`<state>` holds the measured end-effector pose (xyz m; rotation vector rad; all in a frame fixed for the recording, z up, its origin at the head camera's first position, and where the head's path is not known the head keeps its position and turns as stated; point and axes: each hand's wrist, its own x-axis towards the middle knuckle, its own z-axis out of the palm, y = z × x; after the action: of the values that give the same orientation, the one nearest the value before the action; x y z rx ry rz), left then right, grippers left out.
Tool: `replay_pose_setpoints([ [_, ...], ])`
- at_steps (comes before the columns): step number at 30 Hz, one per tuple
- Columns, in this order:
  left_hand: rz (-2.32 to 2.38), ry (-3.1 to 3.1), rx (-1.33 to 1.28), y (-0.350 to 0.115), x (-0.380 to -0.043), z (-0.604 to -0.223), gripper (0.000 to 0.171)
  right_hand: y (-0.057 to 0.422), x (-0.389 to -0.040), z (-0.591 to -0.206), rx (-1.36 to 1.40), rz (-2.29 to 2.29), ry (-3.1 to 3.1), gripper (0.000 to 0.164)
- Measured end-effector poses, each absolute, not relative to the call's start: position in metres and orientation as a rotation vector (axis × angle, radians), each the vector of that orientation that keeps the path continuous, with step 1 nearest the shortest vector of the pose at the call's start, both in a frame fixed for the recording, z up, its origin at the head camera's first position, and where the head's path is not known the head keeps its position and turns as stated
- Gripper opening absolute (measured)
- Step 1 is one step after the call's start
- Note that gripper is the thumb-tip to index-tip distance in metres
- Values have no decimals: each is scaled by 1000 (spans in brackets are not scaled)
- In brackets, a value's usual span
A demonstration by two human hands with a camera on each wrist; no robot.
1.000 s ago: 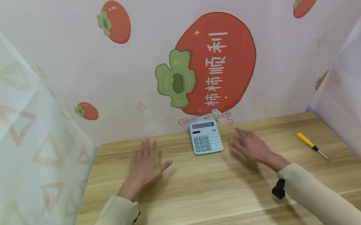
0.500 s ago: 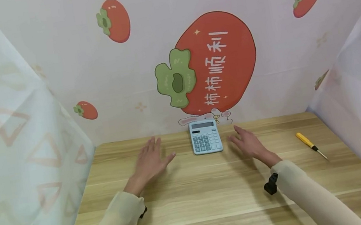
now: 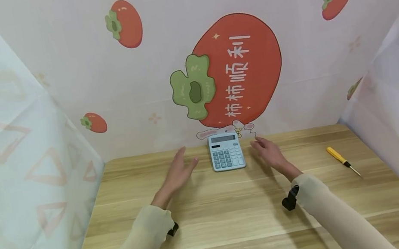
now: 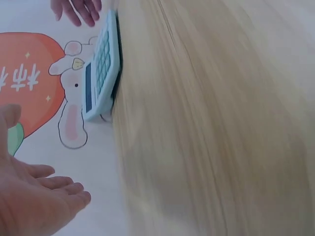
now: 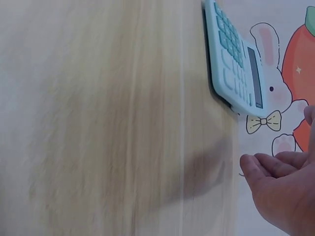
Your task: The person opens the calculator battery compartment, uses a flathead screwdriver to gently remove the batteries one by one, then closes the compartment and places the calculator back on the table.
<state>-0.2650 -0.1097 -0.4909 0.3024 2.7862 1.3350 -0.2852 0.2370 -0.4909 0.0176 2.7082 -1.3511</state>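
A light blue calculator [image 3: 226,152] lies at the back of the wooden table, keys up and its display toward the back wall. To its left, my left hand [image 3: 177,175] hovers with thumb and fingers spread apart, palm turned toward it. My right hand [image 3: 272,155] is held on the other side, closer to the calculator's edge, fingers loosely bent. Both hands hold nothing. In the left wrist view, a gap shows between the left fingers [image 4: 64,189] and the calculator [image 4: 103,69]. The right wrist view likewise shows the right hand [image 5: 285,184] apart from the calculator [image 5: 235,61].
A screwdriver [image 3: 343,160] with a yellow handle lies on the right of the table [image 3: 231,224]. Behind the table rises a white backdrop [image 3: 130,83] printed with persimmons. White sheets close off the left [image 3: 8,181] and right sides.
The left hand has moved right toward the calculator and turned its palm inward. My right hand has shifted slightly forward and left. The calculator and screwdriver have stayed in place.
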Motion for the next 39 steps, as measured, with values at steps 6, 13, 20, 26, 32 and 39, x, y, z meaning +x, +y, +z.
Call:
replay_pose_setpoints([
  [6, 1556, 2660, 177, -91, -271, -494, 76, 229, -291, -492, 93, -1506, 2582, 79],
  [13, 1592, 2600, 101, -73, -275, -498, 76, 219, -299, -497, 150, -1603, 2534, 73],
  [20, 1722, 2432, 13, -60, -279, -505, 75, 208, -303, -501, 154, -1655, 2492, 68],
  [26, 1837, 2284, -8, -49, -285, -509, 74, 204, -302, -505, 175, -1671, 2457, 67],
  [32, 1942, 2127, -65, -40, -287, -508, 72, 199, -304, -509, 179, -1676, 2464, 63],
  [39, 2022, 2013, -122, -33, -290, -510, 70, 195, -306, -512, 120, -1594, 2520, 57],
])
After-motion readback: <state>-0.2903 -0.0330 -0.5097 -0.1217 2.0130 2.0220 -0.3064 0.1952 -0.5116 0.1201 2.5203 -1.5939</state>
